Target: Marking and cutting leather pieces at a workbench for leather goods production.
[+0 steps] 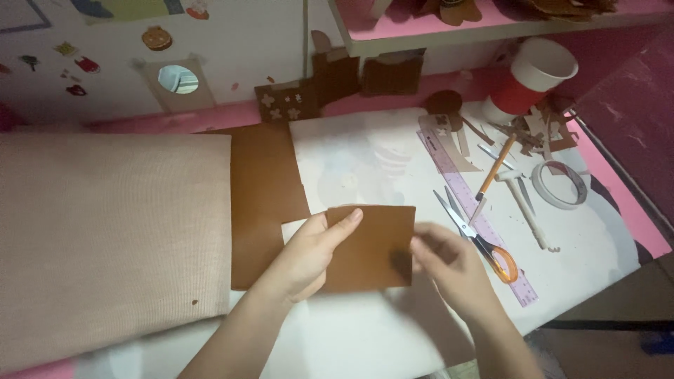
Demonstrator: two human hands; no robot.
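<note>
1. Both hands are on a brown paper square (370, 247), sitting on the white sheet (365, 161) that covers the tabletop, pretty much dead centre in front of the person.
2. Left hand (309, 256) lies over the square's left part, thumb on top near the upper edge and fingers curled under, so it's closed on the piece.
3. Right hand (449, 263) is at the right edge with its fingertips pinched onto the paper, low on that side.
4. If you're handling a piece like this, I'd say keep the left hand pressing flat so it doesn't skate around, and let the right do the fine work at the edge. Light pinch only, thin card creases fast.
5. The square itself looks plain matte brown, flat, with clean straight edges and no cutouts that I can see. A bit of white paper pokes out from under its left side.
6. A bigger brown sheet (263, 189) of the same colour lies just behind and to the left, partly under it.
7. Orange-handled scissors (477, 235) rest on a purple ruler (484, 231) just to the right, close enough to snag a sleeve.
</note>
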